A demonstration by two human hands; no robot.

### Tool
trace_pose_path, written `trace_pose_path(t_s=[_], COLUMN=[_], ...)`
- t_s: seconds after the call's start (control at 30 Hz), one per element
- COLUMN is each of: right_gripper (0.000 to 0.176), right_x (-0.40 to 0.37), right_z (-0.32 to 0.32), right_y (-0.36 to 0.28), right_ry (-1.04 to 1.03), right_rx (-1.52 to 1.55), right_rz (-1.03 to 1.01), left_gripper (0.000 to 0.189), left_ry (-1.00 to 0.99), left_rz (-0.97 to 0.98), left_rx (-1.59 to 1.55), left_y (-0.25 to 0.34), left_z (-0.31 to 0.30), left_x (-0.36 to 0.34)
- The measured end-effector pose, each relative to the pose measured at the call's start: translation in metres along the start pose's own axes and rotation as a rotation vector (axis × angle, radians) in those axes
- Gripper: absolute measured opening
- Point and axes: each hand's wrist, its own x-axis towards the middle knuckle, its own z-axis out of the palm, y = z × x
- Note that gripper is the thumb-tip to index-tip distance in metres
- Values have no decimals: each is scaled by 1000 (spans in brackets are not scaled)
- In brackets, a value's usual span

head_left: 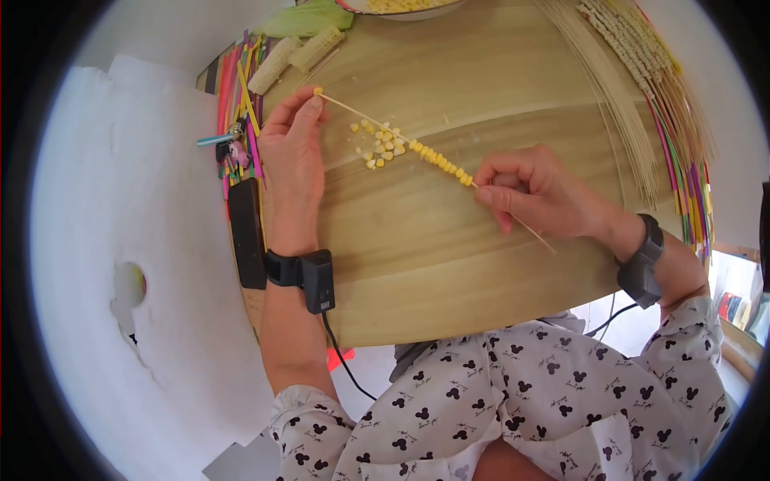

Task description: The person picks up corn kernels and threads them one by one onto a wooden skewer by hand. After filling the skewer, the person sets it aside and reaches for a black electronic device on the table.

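Note:
A thin wooden stick (353, 109) slants across the middle of the table, with a row of yellow corn kernels (440, 163) threaded on its centre part. My right hand (536, 191) pinches the stick just below the row, and the stick's lower end sticks out past the fingers. At the stick's upper end, my left hand (300, 132) is closed with thumb and fingers on a single kernel (318, 91) at the tip. Loose kernels (386, 147) lie on the table between the hands, under and beside the stick.
Two bare corncobs (274, 66) and a green husk (309, 18) lie at the upper left. Coloured strips (233, 88) and a black phone-like object (247, 232) line the left edge. A bowl of kernels (405, 8) stands at the top. Plain sticks (622, 104) and filled sticks (634, 48) lie right.

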Motion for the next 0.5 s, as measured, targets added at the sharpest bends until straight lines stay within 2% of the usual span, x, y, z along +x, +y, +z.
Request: trace_pose_path(t_s=[0.23,0.5], right_gripper=[13,12], right_x=[-1,-1], right_z=[-1,-1], right_y=[-4,0], right_ry=[1,9], right_rx=[-25,-24], right_rz=[-18,-60], left_gripper=[20,19], left_ry=[44,38], left_rz=[112,127], left_rx=[217,242], left_y=[2,2], left_z=[3,5], left_x=[-1,-1])
